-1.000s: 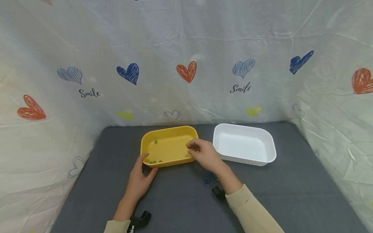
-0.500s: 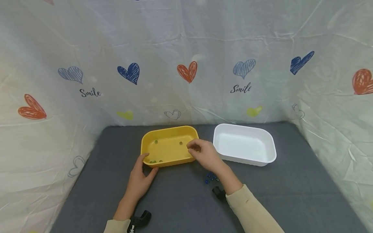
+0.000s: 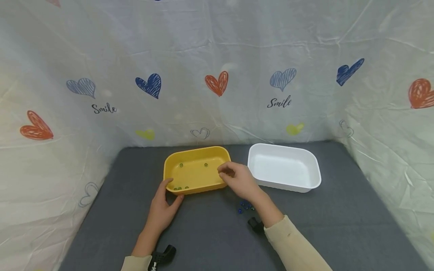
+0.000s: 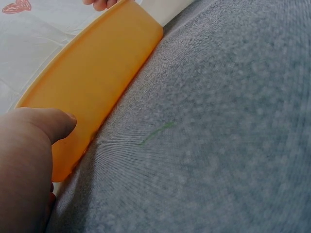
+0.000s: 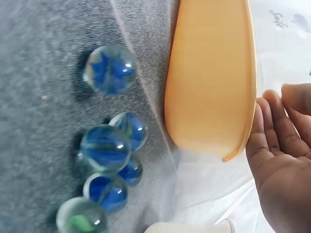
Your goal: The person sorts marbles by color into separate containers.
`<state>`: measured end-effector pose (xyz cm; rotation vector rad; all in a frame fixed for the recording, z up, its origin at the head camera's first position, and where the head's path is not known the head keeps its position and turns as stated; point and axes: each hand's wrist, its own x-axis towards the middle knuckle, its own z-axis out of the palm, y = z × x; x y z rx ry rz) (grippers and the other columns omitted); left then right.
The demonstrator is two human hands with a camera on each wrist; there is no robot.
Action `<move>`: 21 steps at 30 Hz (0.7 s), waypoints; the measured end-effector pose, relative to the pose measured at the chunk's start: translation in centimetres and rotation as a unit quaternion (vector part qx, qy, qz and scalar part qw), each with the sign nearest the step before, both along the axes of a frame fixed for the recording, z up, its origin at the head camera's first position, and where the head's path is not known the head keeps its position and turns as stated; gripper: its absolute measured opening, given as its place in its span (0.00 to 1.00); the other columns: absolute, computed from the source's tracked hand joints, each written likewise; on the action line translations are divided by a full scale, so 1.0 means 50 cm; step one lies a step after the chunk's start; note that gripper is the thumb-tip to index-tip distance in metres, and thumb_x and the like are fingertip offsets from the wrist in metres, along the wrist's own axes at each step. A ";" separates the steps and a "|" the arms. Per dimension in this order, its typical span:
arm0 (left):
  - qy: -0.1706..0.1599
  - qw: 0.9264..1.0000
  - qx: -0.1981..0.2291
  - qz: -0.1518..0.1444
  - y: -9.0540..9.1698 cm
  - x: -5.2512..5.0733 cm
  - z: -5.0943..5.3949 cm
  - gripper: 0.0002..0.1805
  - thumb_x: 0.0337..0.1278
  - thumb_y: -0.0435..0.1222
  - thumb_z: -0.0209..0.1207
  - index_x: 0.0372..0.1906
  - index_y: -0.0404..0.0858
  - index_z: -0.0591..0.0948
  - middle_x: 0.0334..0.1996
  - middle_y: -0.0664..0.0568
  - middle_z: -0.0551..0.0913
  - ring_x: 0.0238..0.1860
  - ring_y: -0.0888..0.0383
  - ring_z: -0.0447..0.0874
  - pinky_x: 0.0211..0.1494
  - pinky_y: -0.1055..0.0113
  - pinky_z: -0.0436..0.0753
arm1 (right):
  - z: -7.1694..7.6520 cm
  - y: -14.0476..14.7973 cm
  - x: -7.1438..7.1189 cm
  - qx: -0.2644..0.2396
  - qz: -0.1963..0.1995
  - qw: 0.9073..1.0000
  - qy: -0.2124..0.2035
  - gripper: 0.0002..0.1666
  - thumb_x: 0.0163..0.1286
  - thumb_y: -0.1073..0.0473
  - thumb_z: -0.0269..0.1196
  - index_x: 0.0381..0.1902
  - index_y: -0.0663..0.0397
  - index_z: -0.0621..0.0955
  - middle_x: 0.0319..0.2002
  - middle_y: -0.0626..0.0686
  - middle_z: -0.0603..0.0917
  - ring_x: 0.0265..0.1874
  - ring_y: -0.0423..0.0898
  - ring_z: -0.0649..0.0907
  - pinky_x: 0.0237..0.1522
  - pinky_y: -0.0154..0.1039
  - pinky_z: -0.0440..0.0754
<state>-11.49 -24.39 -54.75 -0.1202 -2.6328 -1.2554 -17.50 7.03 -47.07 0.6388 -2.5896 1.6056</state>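
In the head view my left hand (image 3: 162, 211) grips the yellow tray (image 3: 196, 149) at its near left corner. One finger laps over the rim and the thumb rests against the outside of the near wall. My right hand (image 3: 241, 181) is over the tray's right end, fingers loosely bent; no marble shows between them. Inside the tray, a green marble (image 3: 181, 165) lies back left, another marble (image 3: 205, 165) back right, and several more along the near left edge. On the cloth below my right hand sit blue marbles (image 5: 106, 148) and a green-streaked marble (image 5: 81, 217).
A white tray (image 3: 284, 165) stands right of the yellow one, with nothing visible inside. Grey cloth (image 3: 210, 233) covers the table. Behind hangs a pale curtain (image 3: 183, 49) printed with hearts. Each wrist wears a black camera mount (image 3: 164, 255).
A marble has come into sight beside my right hand inside the yellow tray and rolled left and slightly back. Both hands have stayed almost still.
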 end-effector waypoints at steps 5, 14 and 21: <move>-0.004 1.000 0.002 0.001 0.005 -0.003 0.000 0.41 0.74 0.45 0.71 0.83 0.45 0.64 0.83 0.42 0.65 0.83 0.40 0.63 0.78 0.35 0.69 | -0.001 0.018 0.008 -0.017 -0.013 1.000 0.013 0.10 0.80 0.61 0.69 0.55 0.59 0.89 0.49 0.47 0.91 0.50 0.45 0.89 0.58 0.49 0.88; -0.005 1.000 0.007 0.001 0.009 -0.002 0.000 0.41 0.74 0.45 0.71 0.82 0.44 0.64 0.83 0.41 0.65 0.83 0.40 0.63 0.77 0.35 0.69 | 0.007 0.046 0.038 -0.026 -0.022 0.999 0.016 0.13 0.80 0.61 0.69 0.58 0.57 0.88 0.50 0.47 0.90 0.52 0.45 0.88 0.59 0.50 0.88; -0.003 1.000 0.001 0.002 0.003 -0.002 0.000 0.40 0.74 0.45 0.71 0.82 0.44 0.65 0.83 0.41 0.65 0.82 0.39 0.63 0.77 0.34 0.69 | -0.008 0.064 0.067 -0.017 -0.025 0.999 0.019 0.14 0.79 0.63 0.70 0.59 0.58 0.87 0.50 0.50 0.90 0.49 0.44 0.88 0.56 0.48 0.88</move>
